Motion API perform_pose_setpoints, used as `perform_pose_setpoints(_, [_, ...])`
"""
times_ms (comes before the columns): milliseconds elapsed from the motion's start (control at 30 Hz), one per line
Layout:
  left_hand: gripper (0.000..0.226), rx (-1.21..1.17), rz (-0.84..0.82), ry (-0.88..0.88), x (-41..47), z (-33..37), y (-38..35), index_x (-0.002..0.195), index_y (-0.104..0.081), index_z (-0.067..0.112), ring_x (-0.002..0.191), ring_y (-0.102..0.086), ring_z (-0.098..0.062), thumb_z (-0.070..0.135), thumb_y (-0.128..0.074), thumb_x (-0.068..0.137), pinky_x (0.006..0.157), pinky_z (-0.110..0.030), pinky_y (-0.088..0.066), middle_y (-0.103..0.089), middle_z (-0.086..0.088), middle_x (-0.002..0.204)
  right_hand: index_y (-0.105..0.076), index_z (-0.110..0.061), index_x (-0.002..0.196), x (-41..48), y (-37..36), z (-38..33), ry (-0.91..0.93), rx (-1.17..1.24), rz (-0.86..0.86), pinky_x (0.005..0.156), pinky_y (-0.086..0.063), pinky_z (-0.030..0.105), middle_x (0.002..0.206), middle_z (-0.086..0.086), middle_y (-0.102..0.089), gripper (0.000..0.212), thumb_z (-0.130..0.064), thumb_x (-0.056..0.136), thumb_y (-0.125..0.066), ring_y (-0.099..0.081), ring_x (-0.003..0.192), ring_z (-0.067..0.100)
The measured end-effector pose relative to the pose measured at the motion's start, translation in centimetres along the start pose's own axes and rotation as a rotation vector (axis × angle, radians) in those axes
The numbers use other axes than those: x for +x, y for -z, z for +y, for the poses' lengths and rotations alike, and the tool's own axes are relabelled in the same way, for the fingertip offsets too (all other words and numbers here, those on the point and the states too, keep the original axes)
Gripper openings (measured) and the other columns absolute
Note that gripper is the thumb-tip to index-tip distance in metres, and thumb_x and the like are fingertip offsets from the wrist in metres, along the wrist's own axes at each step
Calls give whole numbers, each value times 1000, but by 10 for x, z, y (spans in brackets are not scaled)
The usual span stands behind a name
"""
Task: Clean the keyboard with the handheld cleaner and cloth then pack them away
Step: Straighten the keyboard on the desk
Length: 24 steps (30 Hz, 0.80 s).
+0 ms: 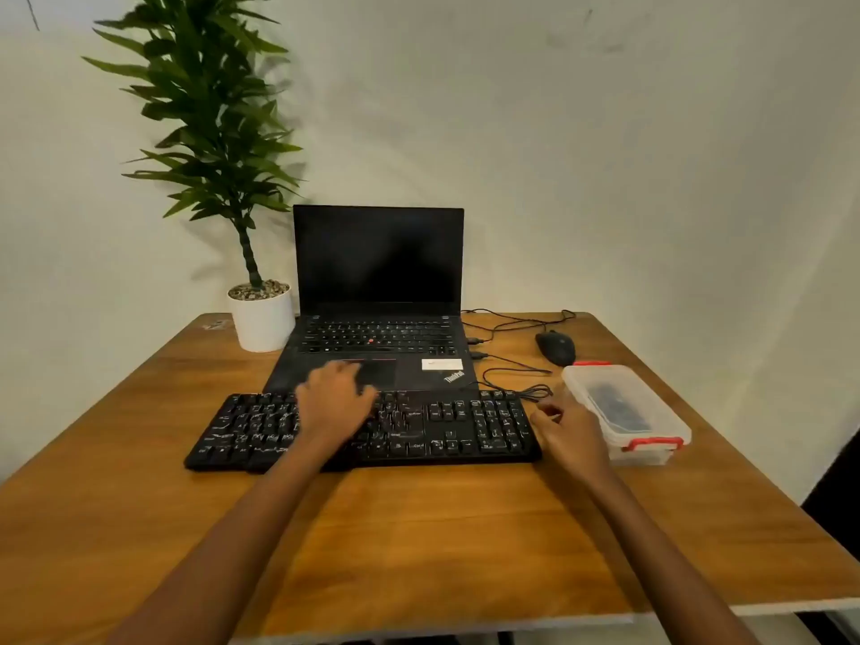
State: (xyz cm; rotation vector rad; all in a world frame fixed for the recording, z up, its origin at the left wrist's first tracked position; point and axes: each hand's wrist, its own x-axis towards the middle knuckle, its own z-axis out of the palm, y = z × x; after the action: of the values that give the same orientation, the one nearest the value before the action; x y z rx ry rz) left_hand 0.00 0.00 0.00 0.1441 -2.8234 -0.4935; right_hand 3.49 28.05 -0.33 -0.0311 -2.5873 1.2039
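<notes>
Wooden table (419,542): keyboard (456,430); laptop (379,318); mouse (556,347); plant pot (263,321); plastic box (626,414)

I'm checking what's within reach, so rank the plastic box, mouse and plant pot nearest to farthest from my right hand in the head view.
From the right hand:
1. plastic box, right beside it, on its right.
2. mouse, farther back on the right.
3. plant pot, far back on the left.

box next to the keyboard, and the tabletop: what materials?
Box: probably clear plastic, glossy; dark contents show through, red clips. Table: wood-look top with visible grain and a slight sheen; cannot tell solid wood from laminate.
</notes>
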Motion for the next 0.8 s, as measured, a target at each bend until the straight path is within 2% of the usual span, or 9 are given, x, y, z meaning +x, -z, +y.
perform_pose_setpoints(100, [54,-36,8,396,-8,-61,14,135,-41,15,132,-30,-37,45,-49,90,107,-54,-26,-35,-18,143,-59,-9,115,2,-6,4,-71,40,-78,60,-39,13,109,5,-62,25,-14,93,-51,-52,79,5])
perform_pose_setpoints(167, [49,-106,-34,497,-11,-102,14,126,-46,13,124,-38,-38,46,-49,89,105,-52,-32,-44,-20,135,-62,-9,109,2,-11,6,-96,86,-104,70,-49,25,107,10,-64,20,-12,92,-51,-56,80,10])
perform_pose_setpoints(233, [41,-156,-30,490,-14,-118,13,115,-52,15,110,-50,-35,45,-48,88,96,-51,-41,-56,-16,120,-61,-7,111,2,-15,4,-123,100,-90,80,-50,34,104,8,-63,22,-12,92,-52,-57,84,14])
perform_pose_setpoints(300, [32,-226,34,478,-19,-121,18,106,-56,12,99,-56,-32,38,-49,89,89,-46,-46,-62,-14,108,-61,-5,112,3,-20,-1,-138,107,-59,82,-48,34,103,8,-62,23,-12,92,-52,-55,87,14])
perform_pose_setpoints(367, [27,-280,55,493,-25,-116,28,103,-55,7,97,-56,-34,31,-48,92,90,-44,-44,-62,-16,103,-63,-4,107,1,-23,-6,-150,140,-37,77,-46,32,96,6,-60,20,-10,92,-51,-53,78,10])
perform_pose_setpoints(467, [30,-330,51,533,-32,-116,32,111,-52,8,109,-51,-38,33,-46,95,97,-47,-40,-59,-20,115,-62,-3,104,-2,-24,-9,-184,177,-20,70,-44,29,80,-1,-52,18,-10,92,-50,-48,67,4])
perform_pose_setpoints(567, [47,-397,54,544,-37,-122,32,132,-43,3,121,-44,-39,32,-44,96,101,-47,-37,-50,-22,131,-64,-8,99,-4,-21,-9,-206,204,-3,79,-45,35,84,1,-55,15,-12,92,-51,-51,72,9])
perform_pose_setpoints(700, [54,-529,53,547,-53,-120,42,144,-30,8,126,-42,-35,31,-44,97,103,-45,-36,-41,-19,143,-63,-10,101,-12,-19,-3,-242,233,13,62,-44,26,87,1,-59,14,-14,92,-53,-54,73,8])
perform_pose_setpoints(800, [53,-602,64,544,-71,-119,48,145,-31,10,128,-39,-32,30,-43,98,102,-40,-33,-38,-16,145,-63,-11,96,-24,-16,0,-244,258,59,60,-42,24,82,-1,-59,10,-13,91,-54,-52,71,4])
